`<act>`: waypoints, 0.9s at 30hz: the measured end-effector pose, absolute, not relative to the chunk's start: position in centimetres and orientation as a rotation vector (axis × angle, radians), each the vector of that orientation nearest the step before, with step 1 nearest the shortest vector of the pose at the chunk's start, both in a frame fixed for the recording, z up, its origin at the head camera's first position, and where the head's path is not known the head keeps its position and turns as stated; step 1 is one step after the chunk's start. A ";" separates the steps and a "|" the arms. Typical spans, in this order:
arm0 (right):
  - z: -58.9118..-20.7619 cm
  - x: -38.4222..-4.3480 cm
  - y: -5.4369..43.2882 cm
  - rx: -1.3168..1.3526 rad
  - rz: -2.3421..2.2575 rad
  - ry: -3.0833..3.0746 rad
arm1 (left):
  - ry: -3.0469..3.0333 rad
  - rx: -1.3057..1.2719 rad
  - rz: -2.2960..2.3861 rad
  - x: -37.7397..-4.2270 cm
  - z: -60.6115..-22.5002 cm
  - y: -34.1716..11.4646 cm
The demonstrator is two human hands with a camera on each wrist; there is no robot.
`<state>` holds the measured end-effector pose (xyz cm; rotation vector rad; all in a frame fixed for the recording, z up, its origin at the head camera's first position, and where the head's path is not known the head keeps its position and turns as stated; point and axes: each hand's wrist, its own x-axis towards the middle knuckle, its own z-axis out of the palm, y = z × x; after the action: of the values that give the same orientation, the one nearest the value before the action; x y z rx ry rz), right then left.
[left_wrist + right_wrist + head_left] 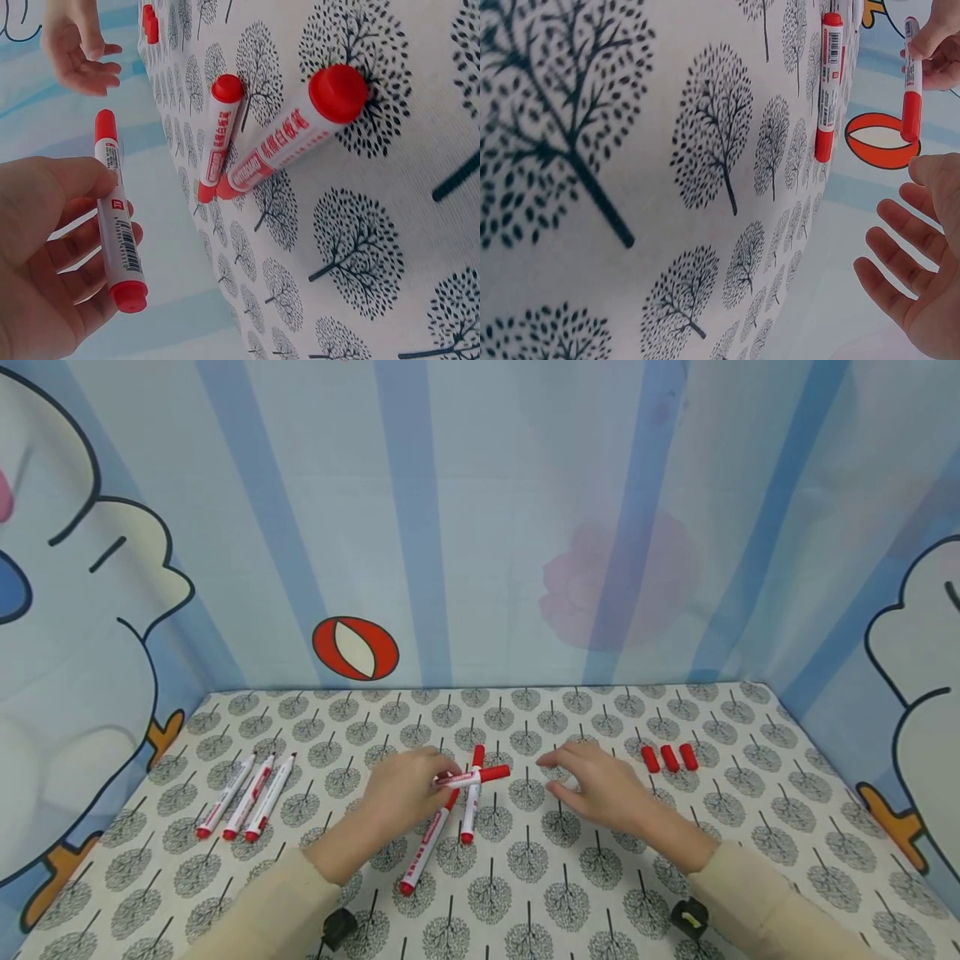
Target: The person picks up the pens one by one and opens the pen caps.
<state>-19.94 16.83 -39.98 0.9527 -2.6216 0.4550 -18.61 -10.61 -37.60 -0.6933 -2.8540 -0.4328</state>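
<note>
My left hand pinches a capped whiteboard marker between thumb and fingers, its red cap pointing right toward the other hand. The marker is held above two more capped whiteboard markers lying on the cloth. Apart from it, my right hand hovers with relaxed, spread fingers and nothing in them. In the right wrist view the held marker's red cap is just beyond my right thumb, not touching it.
Three uncapped markers lie side by side at the left, tips away from me. Three loose red caps lie in a row at the right. A tree-patterned cloth covers the table, with a printed curtain behind.
</note>
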 end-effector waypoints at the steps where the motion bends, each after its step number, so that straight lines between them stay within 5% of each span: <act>1: -40.0 -19.9 16.7 0.957 0.460 -2.617 | -2.854 -0.700 -0.431 -18.6 -37.6 -10.5; 27: -39.2 -18.5 14.3 1.039 0.517 -2.638 | -2.788 -0.876 -0.385 -17.5 -37.0 -8.3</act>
<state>-18.47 14.33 -39.20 1.0392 -2.6380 0.5174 -17.45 -8.31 -37.01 -0.8757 -2.7879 -0.3855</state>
